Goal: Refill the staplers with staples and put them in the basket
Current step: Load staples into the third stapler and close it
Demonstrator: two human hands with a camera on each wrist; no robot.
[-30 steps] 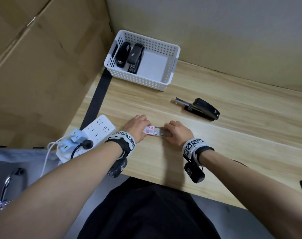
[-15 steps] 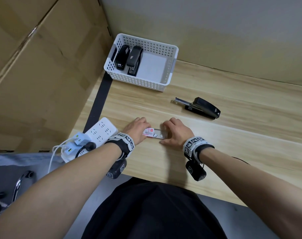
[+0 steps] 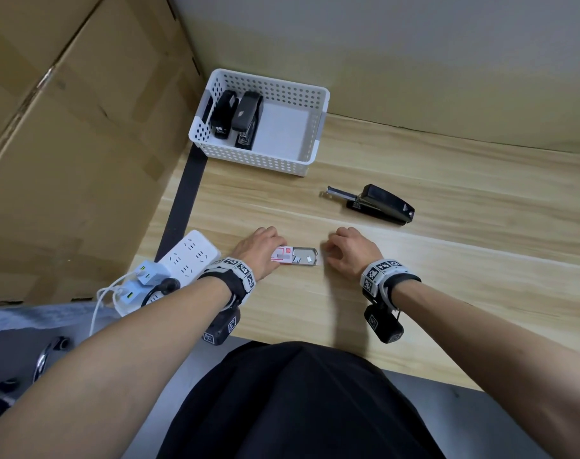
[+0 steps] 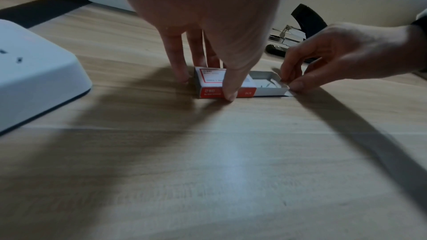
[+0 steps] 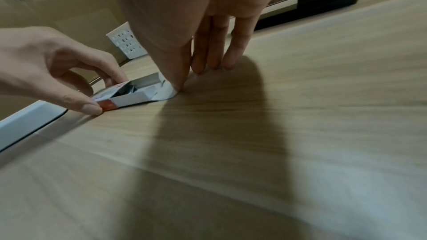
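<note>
Near the wooden bench's [image 3: 414,293] front edge, the left hand [image 3: 260,250] pinches the red-and-white cardboard staple box [image 3: 283,255] while the right hand [image 3: 351,251] pinches its pulled-out grey tray's [image 3: 303,256] end flap.

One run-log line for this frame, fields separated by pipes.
left hand holds staple box sleeve | right hand pinches drawer flap, drawer out | open stapler on table | two staplers in basket

Right hand [image 3: 349,251] has drawn the staple box [image 3: 283,255] tray out, seemingly halfway.
</note>
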